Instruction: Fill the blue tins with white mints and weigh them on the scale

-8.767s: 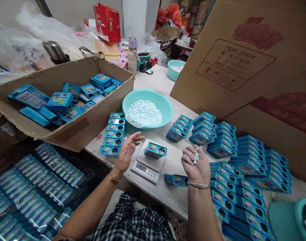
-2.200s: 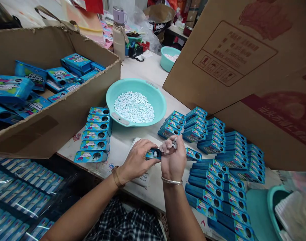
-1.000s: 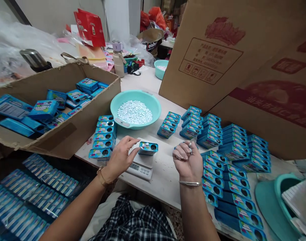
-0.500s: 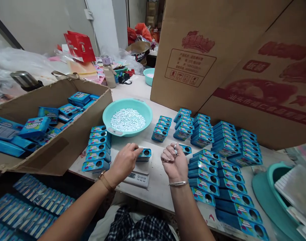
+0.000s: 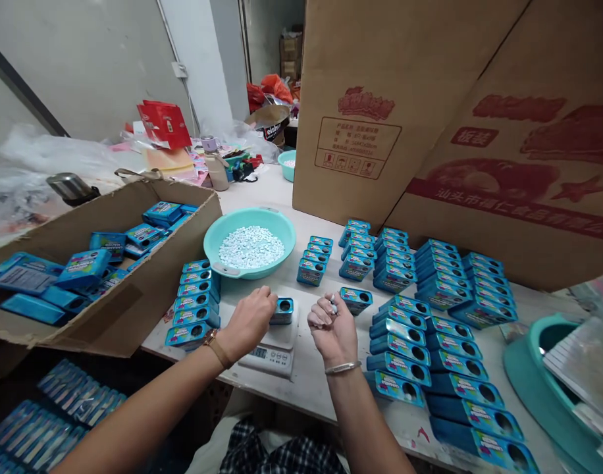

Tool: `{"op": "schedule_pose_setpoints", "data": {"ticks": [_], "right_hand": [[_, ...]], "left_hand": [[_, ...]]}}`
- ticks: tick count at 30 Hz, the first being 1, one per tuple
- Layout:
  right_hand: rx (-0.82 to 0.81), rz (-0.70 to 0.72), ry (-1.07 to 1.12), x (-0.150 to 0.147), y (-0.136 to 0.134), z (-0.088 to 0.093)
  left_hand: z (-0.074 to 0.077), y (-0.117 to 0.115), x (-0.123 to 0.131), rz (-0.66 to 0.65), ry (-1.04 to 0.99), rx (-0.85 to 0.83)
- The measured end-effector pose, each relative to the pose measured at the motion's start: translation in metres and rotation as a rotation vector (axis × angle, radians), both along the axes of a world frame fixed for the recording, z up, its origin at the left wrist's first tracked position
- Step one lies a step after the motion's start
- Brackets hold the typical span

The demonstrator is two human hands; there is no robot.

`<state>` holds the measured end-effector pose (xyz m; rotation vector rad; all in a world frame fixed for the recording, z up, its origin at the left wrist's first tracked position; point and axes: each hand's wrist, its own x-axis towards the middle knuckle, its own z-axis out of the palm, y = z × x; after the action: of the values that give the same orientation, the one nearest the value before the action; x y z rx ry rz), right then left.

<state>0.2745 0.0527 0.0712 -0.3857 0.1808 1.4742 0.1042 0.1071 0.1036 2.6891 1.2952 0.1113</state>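
My left hand (image 5: 249, 320) is closed on a small blue candy box (image 5: 282, 310) that stands on a white digital scale (image 5: 274, 345). Just to the right, my right hand (image 5: 332, 327) is curled shut round a few white candies (image 5: 334, 304), held above the table beside a lone blue box (image 5: 356, 299). Behind the scale a teal basin (image 5: 222, 228) holds many white candies.
A column of blue boxes (image 5: 193, 303) lies left of the scale. Rows of blue boxes (image 5: 430, 316) fill the right side. An open carton (image 5: 133, 296) with blue boxes stands at the left. Big cardboard cartons (image 5: 430, 118) rise behind. A teal basin (image 5: 528, 355) is at the far right.
My left hand has closed further over the box on the scale. The right hand stays curled on the candies. The view has tilted up and back.
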Motion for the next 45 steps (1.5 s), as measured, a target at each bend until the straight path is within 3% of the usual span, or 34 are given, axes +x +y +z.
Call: {"op": "schedule_pose_setpoints", "data": {"ticks": [6, 11, 15, 18, 21, 23, 27, 30, 34, 40, 45], "right_hand": [[0.031, -0.002, -0.084, 0.002, -0.005, -0.005], [-0.020, -0.003, -0.007, -0.002, -0.006, -0.004], [-0.081, 0.079, 0.090, -0.009, -0.003, 0.002], [-0.026, 0.160, 0.138, -0.012, -0.005, 0.004], [0.002, 0.172, 0.131, -0.007, -0.013, 0.002], [-0.046, 0.155, 0.088, 0.001, -0.019, 0.001], [-0.064, 0.090, 0.024, 0.023, -0.030, 0.002], [-0.054, 0.020, -0.021, 0.038, -0.034, 0.004], [-0.085, -0.042, -0.042, 0.045, -0.032, 0.005], [-0.196, -0.054, -0.092, 0.032, -0.018, -0.001], [-0.340, -0.070, -0.156, 0.016, -0.007, -0.018]], "left_hand": [[0.000, 0.014, -0.010, 0.022, -0.136, -0.039], [0.026, 0.024, -0.014, 0.061, -0.362, -0.106], [0.044, -0.003, 0.021, -0.057, -0.606, -0.205], [0.044, -0.027, 0.054, -0.212, -0.496, -0.200], [0.048, -0.031, 0.060, -0.307, -0.496, -0.209], [0.058, -0.024, 0.043, -0.218, -0.704, -0.167], [0.072, -0.013, -0.018, 0.194, -1.122, -0.017], [0.053, -0.013, -0.053, 0.354, -1.182, -0.029], [0.003, -0.015, -0.068, 0.431, -1.139, -0.162], [-0.057, -0.015, -0.048, 0.361, -1.037, -0.320], [-0.087, -0.011, -0.020, 0.249, -1.026, -0.447]]}}
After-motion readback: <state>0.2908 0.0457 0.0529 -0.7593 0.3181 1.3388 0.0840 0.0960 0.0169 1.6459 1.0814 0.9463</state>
